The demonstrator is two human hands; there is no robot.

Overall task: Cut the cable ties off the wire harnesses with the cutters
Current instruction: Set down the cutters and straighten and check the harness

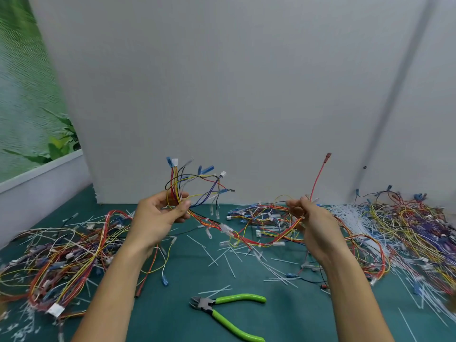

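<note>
Two bare hands hold one wire harness of red, yellow and orange leads (pixel 243 236) stretched between them above the teal-green work mat (pixel 172 319). The left hand (pixel 160 215) pinches the bundle between thumb and fingertips. The right hand (pixel 314 225), seen from its back, has its fingers curled round the other end.

Between the hands the harness sags in a shallow curve, its long axis running left to right across the person. Loose ends with blue terminals fan up above the left hand, and a single red lead (pixel 319 174) stands up above the right. Small white bands seem to cinch the bundle along its low middle, though motion blur makes them hard to count.

What matters for the next move is the pair of side cutters with lime-green handles (pixel 212 306). They lie untouched on the mat, below the harness and between the two forearms, closer to the person than the wires. The dark head points left and the spread handles run off to the right. I'd judge the right hand better placed to let go and drop to them, while the left keeps the bundle up.

Cut white tie offcuts (pixel 230 267) litter the mat. Tangled heaps of harnesses sit far left (pixel 56 262) and far right (pixel 407 230).
</note>
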